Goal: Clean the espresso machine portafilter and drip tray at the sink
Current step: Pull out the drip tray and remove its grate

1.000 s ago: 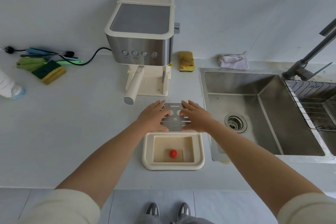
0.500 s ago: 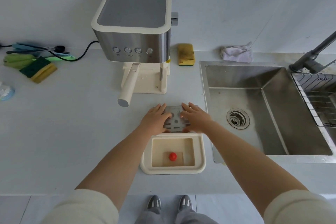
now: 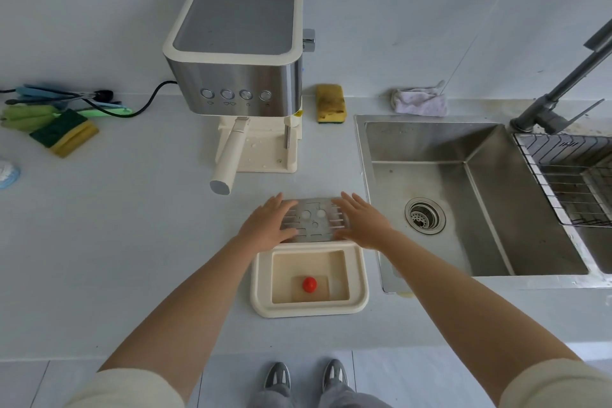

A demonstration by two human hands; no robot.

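Risk, grate slip: the metal grate [image 3: 313, 219] is thin and flat on the counter [image 3: 132, 242]; with both hands laid over its ends and no finger under an edge, it may slide instead of lifting.
Risk, spill: the cream drip tray [image 3: 309, 278] sits just in front of the grate, close to the counter's front edge; a backward knock from a wrist could push it off. Whether it holds liquid cannot be told; a red float [image 3: 309, 284] shows inside.
Risk, portafilter: its handle [image 3: 230, 156] juts from the espresso machine [image 3: 236, 53] toward the grate; a careless lift could strike it.
Left hand [image 3: 270, 223]: palm down, fingers spread, resting on the grate's left end; not pinching.
Right hand [image 3: 359, 222]: palm down, fingers spread, on the grate's right end; contact under the palm cannot be told.
Arms: both extended forward, roughly symmetrical.
Sink [image 3: 463, 202]: just right of grate and tray, nothing visible in the basin.
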